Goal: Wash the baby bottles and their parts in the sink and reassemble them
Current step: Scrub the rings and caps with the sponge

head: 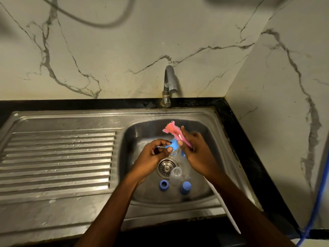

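Marble-veined wall tiles [124, 50] back a black countertop [240, 132] in which a stainless-steel sink [195, 113] is set, with a ribbed drainboard [58, 157] at left and the basin at right. We note a chrome faucet [169, 84] at the rear rim, its spout over the basin, a grey hose [92, 22] looping across the upper wall, and a blue hose [318, 193] running down the right edge. On the basin floor, just nearer than the drain strainer [167, 167], lie a clear bottle [175, 176], a second blue ring [163, 184] to its left and a blue cap [185, 188] to its right; the forearms frame these parts but do not cover them. Another blue piece [183, 154] is largely hidden behind the right hand [195, 148]. Both hands meet above the basin, beyond the drain. We see the left hand [153, 154], palm turned inward, with fingers and thumb curled round a blue screw ring [173, 145]; something clear hangs beneath the ring, too faint to identify. The right hand grips a sponge brush [170, 129] just below its pink head, which points up and away toward the faucet, while the white handle passes under the right forearm to the sink's near rim.
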